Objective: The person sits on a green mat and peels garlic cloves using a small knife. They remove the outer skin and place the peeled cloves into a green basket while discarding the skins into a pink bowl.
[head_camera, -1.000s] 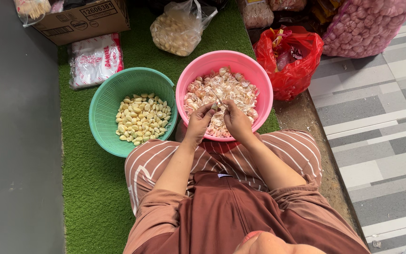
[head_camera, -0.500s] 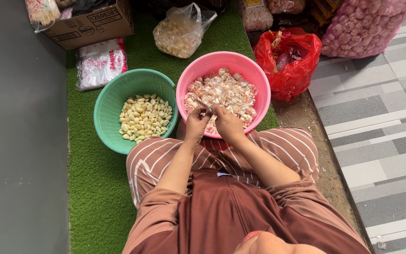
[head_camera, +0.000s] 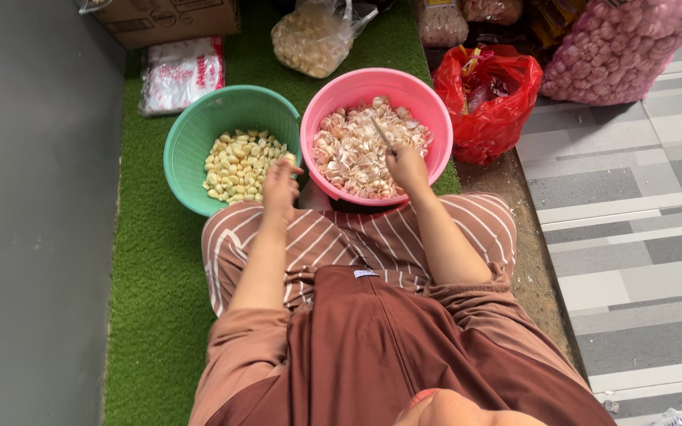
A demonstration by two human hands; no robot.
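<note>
The person is sitting on green artificial turf (head_camera: 159,260) with 2 basins in front of the knees. The left hand (head_camera: 280,183) is hovering at the near rim of the green basin (head_camera: 187,134), its fingers curled together; whether they are pinching a clove, I cannot tell. Peeled pale-yellow garlic cloves (head_camera: 240,164) are lying in that basin. The right hand (head_camera: 406,164) is resting over the near part of the pink basin (head_camera: 428,110), closed around the handle of a small knife (head_camera: 380,129) whose blade is pointing up and away over the pinkish unpeeled garlic and skins (head_camera: 357,150) filling the basin. The 2 basins are sitting side by side, rims touching or nearly so. Beyond them are lying a clear bag of garlic (head_camera: 313,38), a red plastic bag (head_camera: 492,99), a pink mesh sack of garlic bulbs (head_camera: 625,49), a white packet (head_camera: 181,72) and a cardboard box (head_camera: 167,17).
</note>
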